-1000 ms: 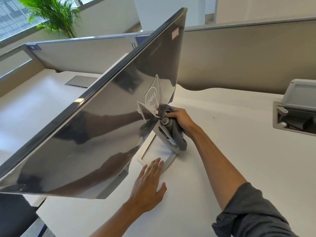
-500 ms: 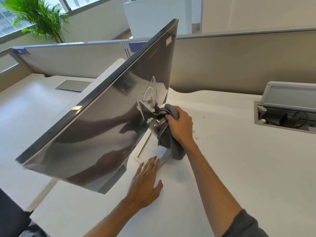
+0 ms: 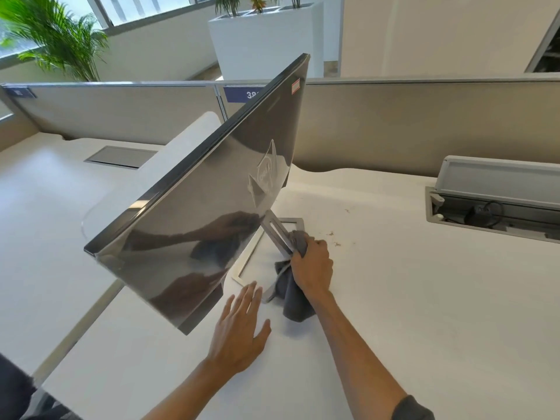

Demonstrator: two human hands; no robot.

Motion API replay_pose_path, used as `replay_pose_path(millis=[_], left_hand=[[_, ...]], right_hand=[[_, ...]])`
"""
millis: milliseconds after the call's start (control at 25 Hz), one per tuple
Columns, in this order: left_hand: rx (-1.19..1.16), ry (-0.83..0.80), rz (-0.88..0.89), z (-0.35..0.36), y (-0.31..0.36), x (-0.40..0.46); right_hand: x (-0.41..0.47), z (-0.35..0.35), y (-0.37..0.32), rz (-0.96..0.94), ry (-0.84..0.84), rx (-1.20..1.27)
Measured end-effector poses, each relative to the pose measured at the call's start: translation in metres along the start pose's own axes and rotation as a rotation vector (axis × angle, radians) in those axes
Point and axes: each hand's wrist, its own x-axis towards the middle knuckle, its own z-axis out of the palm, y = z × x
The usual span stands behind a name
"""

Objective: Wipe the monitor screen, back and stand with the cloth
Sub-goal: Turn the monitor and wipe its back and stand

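The monitor (image 3: 206, 207) stands on the white desk with its glossy silver back turned toward me; its screen side is hidden. A slanted silver stand arm (image 3: 274, 230) runs down to a rectangular frame base (image 3: 242, 268). My right hand (image 3: 312, 265) grips a dark grey cloth (image 3: 292, 295) wrapped around the lower part of the stand arm, and the cloth's loose end hangs onto the desk. My left hand (image 3: 239, 325) lies flat on the desk with fingers spread, its fingertips at the near corner of the base.
An open cable box (image 3: 491, 204) is sunk into the desk (image 3: 424, 298) at the right. Small crumbs (image 3: 335, 237) lie beside the stand. Beige partitions (image 3: 394, 125) close off the back. A closed cable hatch (image 3: 119, 157) sits on the left desk.
My right hand has slid the cloth down the stand arm from the joint behind the monitor toward the base. The camera has pulled back and up; my left hand stays flat on the desk.
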Motion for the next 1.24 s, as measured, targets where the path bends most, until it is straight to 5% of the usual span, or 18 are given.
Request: replay_pose_path(millis=[120,280,440,600,800,1240], left_hand=[[0.024,-0.012,-0.039,0.003,-0.011,-0.006],[-0.103,-0.021,-0.067,0.001,-0.018,-0.010],[-0.066,-0.068,-0.124,0.006,-0.027,-0.015],[-0.098,-0.083,-0.103,0.012,-0.035,-0.020],[-0.264,0.010,-0.166,0.001,-0.025,-0.034],[-0.267,0.057,-0.115,0.000,-0.028,-0.037]], right_hand=[[-0.011,0.003,-0.033,-0.201,0.102,0.073],[-0.049,0.043,-0.031,-0.361,0.058,-0.155],[-0.050,0.028,-0.008,-0.142,0.020,-0.170],[-0.058,0.021,-0.040,-0.189,0.055,0.230],[-0.057,0.045,-0.058,0.046,-0.179,0.617],[-0.083,0.054,-0.031,-0.186,-0.336,0.414]])
